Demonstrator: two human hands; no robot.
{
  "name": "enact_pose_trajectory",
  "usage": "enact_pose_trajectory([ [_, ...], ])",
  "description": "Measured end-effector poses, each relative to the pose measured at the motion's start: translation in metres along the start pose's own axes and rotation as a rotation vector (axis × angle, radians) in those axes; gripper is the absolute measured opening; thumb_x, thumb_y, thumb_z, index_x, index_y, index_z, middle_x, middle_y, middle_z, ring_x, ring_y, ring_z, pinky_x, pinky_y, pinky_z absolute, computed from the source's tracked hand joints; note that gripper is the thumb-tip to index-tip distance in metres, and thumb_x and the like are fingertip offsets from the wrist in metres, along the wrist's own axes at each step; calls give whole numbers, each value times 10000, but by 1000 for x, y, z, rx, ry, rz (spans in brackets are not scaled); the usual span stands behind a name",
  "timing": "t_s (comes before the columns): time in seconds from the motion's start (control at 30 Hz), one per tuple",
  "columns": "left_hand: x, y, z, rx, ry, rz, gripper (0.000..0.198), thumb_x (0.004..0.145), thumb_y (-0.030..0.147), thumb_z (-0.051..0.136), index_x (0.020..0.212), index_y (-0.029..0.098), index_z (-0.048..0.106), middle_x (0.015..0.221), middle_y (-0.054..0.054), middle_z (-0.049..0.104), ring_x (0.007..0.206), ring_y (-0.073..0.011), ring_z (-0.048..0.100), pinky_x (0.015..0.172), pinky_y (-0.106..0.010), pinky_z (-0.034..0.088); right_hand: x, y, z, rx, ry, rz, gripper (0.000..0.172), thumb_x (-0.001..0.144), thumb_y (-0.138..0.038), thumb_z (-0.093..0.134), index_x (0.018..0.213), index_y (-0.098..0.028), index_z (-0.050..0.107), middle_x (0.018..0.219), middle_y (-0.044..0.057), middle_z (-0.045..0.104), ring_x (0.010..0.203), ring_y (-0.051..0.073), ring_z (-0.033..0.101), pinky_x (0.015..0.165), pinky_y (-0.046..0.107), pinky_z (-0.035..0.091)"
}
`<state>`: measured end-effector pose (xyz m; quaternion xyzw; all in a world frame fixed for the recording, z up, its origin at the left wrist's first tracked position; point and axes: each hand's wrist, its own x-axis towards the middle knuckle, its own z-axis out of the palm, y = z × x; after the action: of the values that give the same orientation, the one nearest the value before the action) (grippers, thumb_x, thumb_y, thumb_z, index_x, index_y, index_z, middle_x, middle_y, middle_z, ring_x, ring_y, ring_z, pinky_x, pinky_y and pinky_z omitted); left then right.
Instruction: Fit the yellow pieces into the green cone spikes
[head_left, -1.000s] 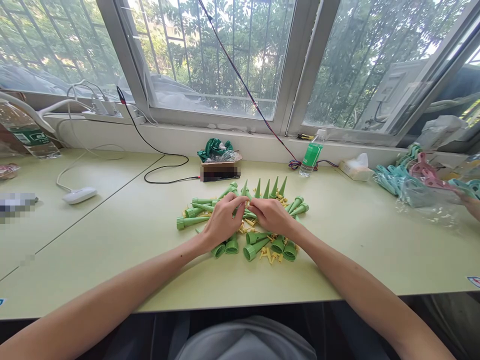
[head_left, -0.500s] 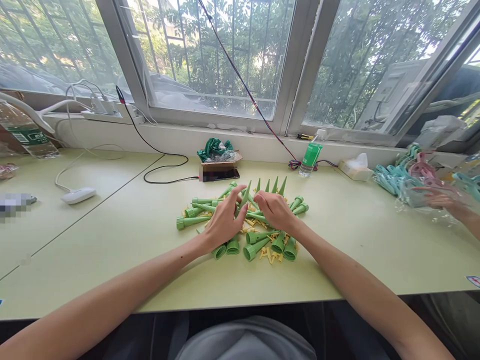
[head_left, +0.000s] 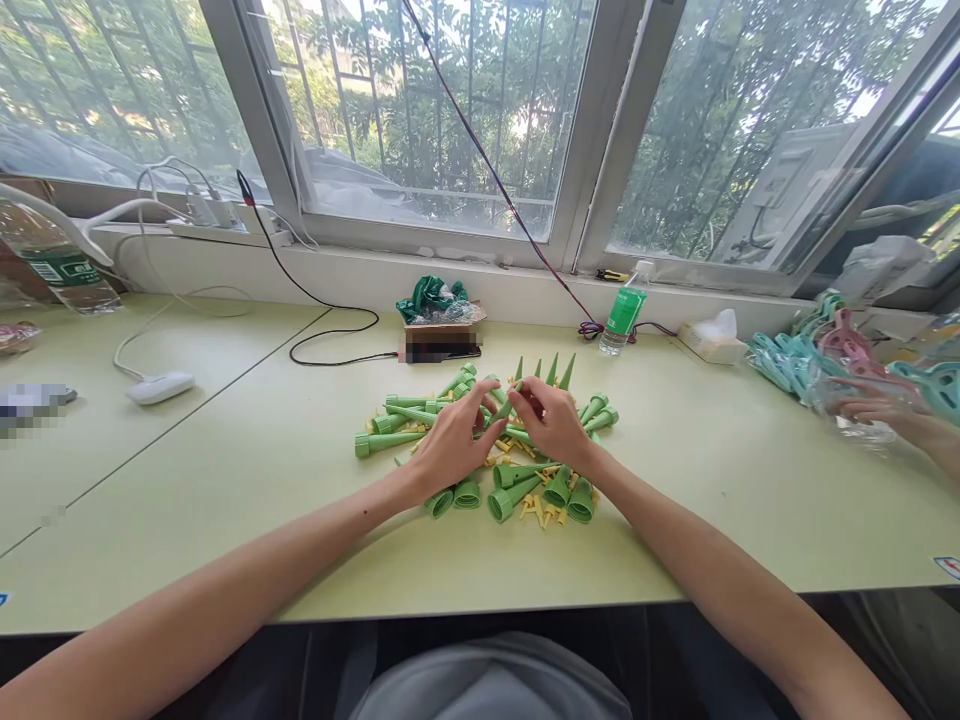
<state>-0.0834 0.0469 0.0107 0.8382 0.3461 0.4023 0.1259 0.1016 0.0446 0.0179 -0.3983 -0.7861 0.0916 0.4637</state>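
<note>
My left hand (head_left: pixel 459 437) holds a green plastic cone-shaped spike (head_left: pixel 504 410) between thumb and fingers; the spike is tilted, with its point up toward the right. My right hand (head_left: pixel 553 422) is closed in a pinch against the upper part of this spike; whatever small thing its fingertips hold is hidden. Around and under both hands lie several more green spikes (head_left: pixel 517 497) with wide ribbed, threaded ends. Small yellow nozzle-like pieces (head_left: pixel 538 510) are scattered among them. Behind my right hand, several green spikes (head_left: pixel 552 370) stand point up in a row.
Behind the pile are a small cardboard box (head_left: pixel 442 330) with green plastic and a dark phone (head_left: pixel 446 352) on a black cable. A water bottle (head_left: pixel 624 310) and a tissue pack (head_left: pixel 712 337) stand near the window. At right, another person's hand (head_left: pixel 874 405) touches bagged teal and pink clips (head_left: pixel 784 365).
The spike in my left hand has tipped from nearly upright toward the right. My right hand has turned and come in to the spike with its fingertips.
</note>
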Motion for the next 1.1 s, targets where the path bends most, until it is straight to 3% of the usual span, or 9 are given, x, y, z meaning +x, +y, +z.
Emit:
enact_pose_trajectory([
  [0.2, 0, -2, 2, 25, 30, 16, 261, 918, 241, 537, 1177, 216, 511, 961, -38, 635, 669, -124, 577, 659, -279, 488, 3, 5, -13, -97, 173, -39, 240, 999, -376, 401, 899, -204, 534, 713, 18, 589, 568, 129, 487, 591, 261, 400],
  [0.4, 0, -1, 1, 23, 25, 17, 135, 920, 219, 519, 1051, 203, 549, 963, -35, 611, 667, -117, 562, 641, -266, 480, 9, 19, -26, -151, 375, -10, 249, 1008, -374, 378, 859, -211, 492, 696, 18, 568, 576, 142, 496, 602, 275, 398],
  [0.7, 1, 1, 0, 9, 14, 22, 101, 926, 212, 501, 999, 197, 568, 957, -44, 608, 657, -123, 568, 622, -277, 470, 13, 34, -25, -261, 163, -39, 288, 1002, -350, 394, 746, -221, 424, 631, -7, 455, 572, 149, 406, 598, 275, 334],
  [1.1, 0, 2, 0, -3, 4, 20, 73, 924, 205, 514, 968, 196, 571, 945, -34, 588, 671, -124, 572, 627, -271, 467, 12, 43, -20, -255, -33, -18, 271, 978, -306, 440, 725, -211, 432, 631, -17, 456, 565, 133, 378, 590, 255, 297],
])
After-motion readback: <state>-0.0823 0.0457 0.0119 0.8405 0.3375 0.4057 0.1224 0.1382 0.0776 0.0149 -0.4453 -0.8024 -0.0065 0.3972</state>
